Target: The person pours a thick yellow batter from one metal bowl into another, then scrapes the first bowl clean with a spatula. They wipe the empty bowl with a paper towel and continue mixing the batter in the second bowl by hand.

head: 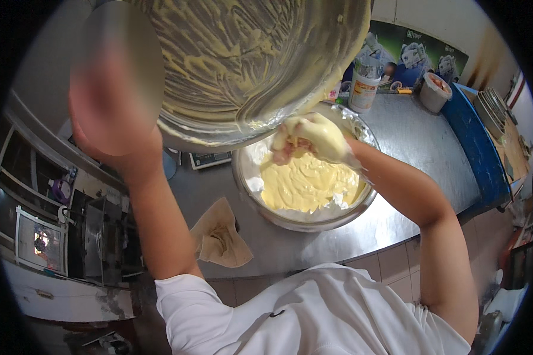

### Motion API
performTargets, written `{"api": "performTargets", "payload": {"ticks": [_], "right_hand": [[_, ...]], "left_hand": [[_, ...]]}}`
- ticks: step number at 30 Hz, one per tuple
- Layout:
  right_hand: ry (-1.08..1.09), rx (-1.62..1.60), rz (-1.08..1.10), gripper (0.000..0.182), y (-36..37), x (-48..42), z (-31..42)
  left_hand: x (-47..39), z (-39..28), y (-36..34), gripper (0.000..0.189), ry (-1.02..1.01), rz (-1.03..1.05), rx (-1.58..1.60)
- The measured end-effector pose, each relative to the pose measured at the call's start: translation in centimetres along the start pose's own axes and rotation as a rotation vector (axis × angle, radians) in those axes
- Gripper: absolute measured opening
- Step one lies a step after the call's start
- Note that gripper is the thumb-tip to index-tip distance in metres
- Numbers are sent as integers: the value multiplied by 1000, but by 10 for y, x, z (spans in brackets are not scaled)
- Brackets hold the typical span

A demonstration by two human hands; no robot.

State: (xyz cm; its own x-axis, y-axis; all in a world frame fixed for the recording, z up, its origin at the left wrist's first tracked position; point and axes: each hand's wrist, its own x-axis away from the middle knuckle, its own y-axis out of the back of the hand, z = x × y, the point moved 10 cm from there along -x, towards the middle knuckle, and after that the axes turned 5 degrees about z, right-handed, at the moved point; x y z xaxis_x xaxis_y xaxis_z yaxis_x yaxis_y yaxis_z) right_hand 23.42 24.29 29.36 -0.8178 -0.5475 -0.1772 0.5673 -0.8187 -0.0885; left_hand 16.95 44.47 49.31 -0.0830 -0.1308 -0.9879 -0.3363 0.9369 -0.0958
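My left hand (pixel 115 102), partly blurred, is at the left side of a large metal bowl (pixel 248 66) and holds it tilted up. Streaks of pale yellow batter coat the inside of this bowl. Below its lower rim, a second metal bowl (pixel 313 225) rests on the steel table. Inside that one lies a mass of yellow batter (pixel 302 186) with white foam (pixel 254 171) around its edges. My right hand (pixel 315 137), thickly covered in batter, hovers over the lower bowl close to the tilted rim. Its fingers are curled, and whether they touch the rim is unclear.
A tan cloth (pixel 224 239) lies on the steel table (pixel 431 146) near a scale (pixel 211 159). Towards the back are a labelled plastic jar (pixel 364 91) and a white tub (pixel 435 93). A blue crate (pixel 479 146) borders the right side, with stacked round pans (pixel 491 111) beyond.
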Motion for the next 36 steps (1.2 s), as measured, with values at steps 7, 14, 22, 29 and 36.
{"api": "performTargets", "payload": {"ticks": [7, 14, 22, 29, 36], "right_hand": [[-283, 590, -589, 33, 77, 33, -12], [209, 792, -364, 13, 39, 38, -7], [216, 849, -222, 57, 45, 63, -19], [325, 868, -448, 66, 83, 65, 10], [585, 885, -579, 68, 122, 39, 56]], "left_hand": [[-24, 2, 14, 25, 110, -63, 16], [-53, 4, 13, 23, 115, 49, -160], [-92, 20, 12, 26, 37, 245, -372], [-110, 38, -2, 39, 39, 352, -381], [-132, 69, 0, 28, 172, 433, -257]]}}
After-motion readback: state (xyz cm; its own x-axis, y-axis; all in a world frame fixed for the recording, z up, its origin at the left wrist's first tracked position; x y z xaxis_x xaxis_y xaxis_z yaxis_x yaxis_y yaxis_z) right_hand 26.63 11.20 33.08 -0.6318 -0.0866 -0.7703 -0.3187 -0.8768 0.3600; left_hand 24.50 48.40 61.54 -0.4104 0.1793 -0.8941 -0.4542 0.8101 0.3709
